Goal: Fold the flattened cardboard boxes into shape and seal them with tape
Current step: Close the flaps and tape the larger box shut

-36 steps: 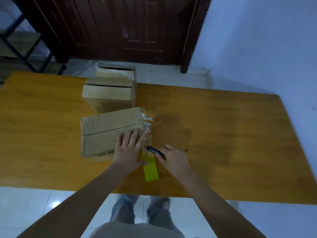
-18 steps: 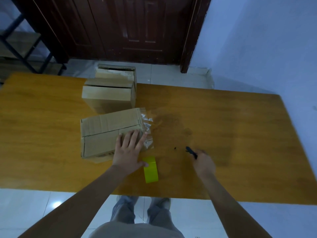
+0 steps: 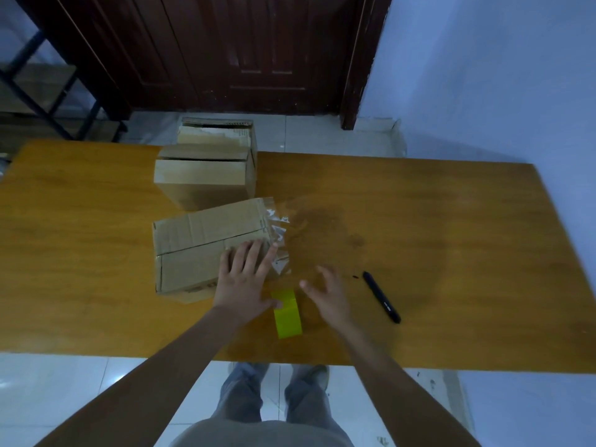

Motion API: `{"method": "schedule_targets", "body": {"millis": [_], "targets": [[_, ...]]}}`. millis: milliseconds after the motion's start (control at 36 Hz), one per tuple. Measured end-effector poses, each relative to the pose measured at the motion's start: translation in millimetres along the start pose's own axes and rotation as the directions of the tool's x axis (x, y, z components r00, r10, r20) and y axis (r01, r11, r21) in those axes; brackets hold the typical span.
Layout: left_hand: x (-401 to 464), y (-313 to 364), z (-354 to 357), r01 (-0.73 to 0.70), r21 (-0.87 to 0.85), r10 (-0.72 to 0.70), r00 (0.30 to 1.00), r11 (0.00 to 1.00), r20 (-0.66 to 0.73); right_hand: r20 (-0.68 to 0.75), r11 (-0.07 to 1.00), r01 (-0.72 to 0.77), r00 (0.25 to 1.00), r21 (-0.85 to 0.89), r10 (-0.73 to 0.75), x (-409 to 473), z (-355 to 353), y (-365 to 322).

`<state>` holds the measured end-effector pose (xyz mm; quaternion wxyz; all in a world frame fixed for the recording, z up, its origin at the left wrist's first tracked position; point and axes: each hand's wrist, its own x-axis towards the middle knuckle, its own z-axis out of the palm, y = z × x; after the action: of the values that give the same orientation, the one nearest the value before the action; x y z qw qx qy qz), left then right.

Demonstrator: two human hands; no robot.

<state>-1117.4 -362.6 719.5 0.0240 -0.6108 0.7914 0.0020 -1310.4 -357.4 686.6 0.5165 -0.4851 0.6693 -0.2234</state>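
A folded cardboard box (image 3: 196,243) lies on the wooden table (image 3: 419,221), with clear tape (image 3: 277,233) sticking out loose at its right end. My left hand (image 3: 245,279) presses flat on the box's right part, fingers straight. A yellow-green tape roll (image 3: 287,312) stands on the table just below that hand. My right hand (image 3: 329,295) hovers over the table right of the roll, fingers spread, holding nothing. A black cutter (image 3: 382,296) lies on the table to its right.
Two more cardboard boxes (image 3: 206,171) stand behind the near box, at the table's far edge. A dark wooden door (image 3: 225,50) and a blue wall (image 3: 483,75) lie beyond. A metal shelf frame (image 3: 38,79) stands at the far left.
My right hand carried the black cutter to the right, laid it on the table, let go and came back toward the tape roll. My left hand stayed on the box.
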Motion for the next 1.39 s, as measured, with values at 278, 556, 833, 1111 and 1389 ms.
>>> {"method": "schedule_targets", "body": {"millis": [278,556,833,1111,1389], "targets": [[0.5,-3.7,4.9,-0.012,0.011,0.013,0.997,1.000,-0.082,0.142,0.935,-0.056,0.990,0.350,0.006,-0.3,32.7,-15.1],[15.5,1.7,-2.4,0.103,-0.111,-0.127,0.961,0.988,-0.244,0.044,0.906,-0.020,0.999,0.423,0.001,-8.7,40.4,-4.1],[21.5,-1.4,7.8,0.124,-0.044,-0.132,0.930,0.991,-0.342,0.022,0.916,0.023,0.999,0.400,-0.035,-13.2,45.7,-5.0],[19.9,-12.6,17.0,0.027,-0.079,-0.056,0.917,0.997,-0.395,-0.111,0.909,0.023,0.994,0.417,0.025,-22.7,27.6,5.6],[-15.2,-52.7,11.3,-0.115,-0.182,0.056,0.952,0.977,-0.302,-0.178,0.884,-0.074,0.968,0.462,0.175,-11.3,15.8,-1.1]]}}
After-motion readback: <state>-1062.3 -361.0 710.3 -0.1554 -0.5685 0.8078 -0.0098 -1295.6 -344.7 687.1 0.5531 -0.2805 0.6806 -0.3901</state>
